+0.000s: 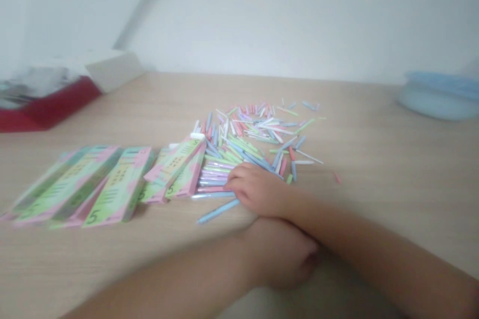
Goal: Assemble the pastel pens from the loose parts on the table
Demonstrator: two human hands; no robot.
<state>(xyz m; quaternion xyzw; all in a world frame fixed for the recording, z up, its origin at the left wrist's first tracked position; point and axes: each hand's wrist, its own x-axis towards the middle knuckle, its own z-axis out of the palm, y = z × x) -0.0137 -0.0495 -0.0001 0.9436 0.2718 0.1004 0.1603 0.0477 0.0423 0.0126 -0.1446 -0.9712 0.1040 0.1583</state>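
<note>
Right hand (pixel 254 190) lies curled on the near edge of the pastel paper sticks (pixel 254 139), fingers (pixel 235 179) touching them; can't tell if it's holding any. Left hand (pixel 280 256) sits under the right forearm, blurred, grip unreadable. Green-and-pink number cards (pixel 119 184) lie left on the pale wood desk (pixel 374 199); blurred red box (pixel 52 104) far left, blue tub (pixel 437 97) far right, against a white wall (pixel 299 15).

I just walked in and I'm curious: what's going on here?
A person sits at a wooden table with their right hand resting on the near edge of a loose pile of coloured sticks. Their left hand lies on the table just below it, holding nothing visible. Green-and-pink cards marked with a 5 are spread in a row to the left of the pile.
</note>
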